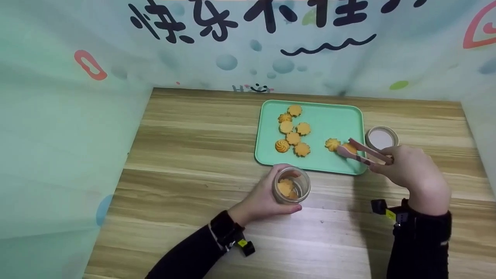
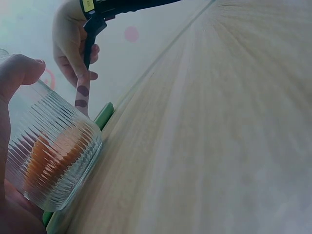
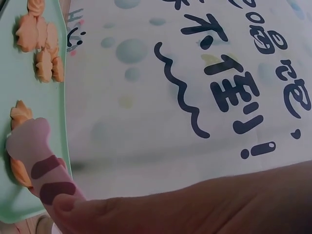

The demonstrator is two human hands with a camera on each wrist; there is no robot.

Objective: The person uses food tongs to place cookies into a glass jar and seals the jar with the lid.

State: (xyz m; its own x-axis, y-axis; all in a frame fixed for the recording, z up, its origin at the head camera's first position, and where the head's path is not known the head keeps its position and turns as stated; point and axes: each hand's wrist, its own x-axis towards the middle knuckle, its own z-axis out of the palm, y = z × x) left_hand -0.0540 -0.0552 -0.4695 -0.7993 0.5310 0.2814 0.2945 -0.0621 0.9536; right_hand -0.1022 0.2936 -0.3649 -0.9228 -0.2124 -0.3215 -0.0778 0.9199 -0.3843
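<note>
In the head view my left hand grips a glass jar with several cookies inside. The left wrist view shows the jar's ribbed wall, with orange-brown cookies behind it. My right hand holds pink tongs over the right end of a mint-green tray. Their tips stand around a cookie, beside another flower-shaped cookie. Whether the tips press on it is unclear. In the right wrist view, a tong tip with dark stripes partly hides these cookies.
Several more cookies lie in a cluster on the tray's left half. A round lid sits on the wooden table against the tray's right side. A printed cloth hangs behind the table.
</note>
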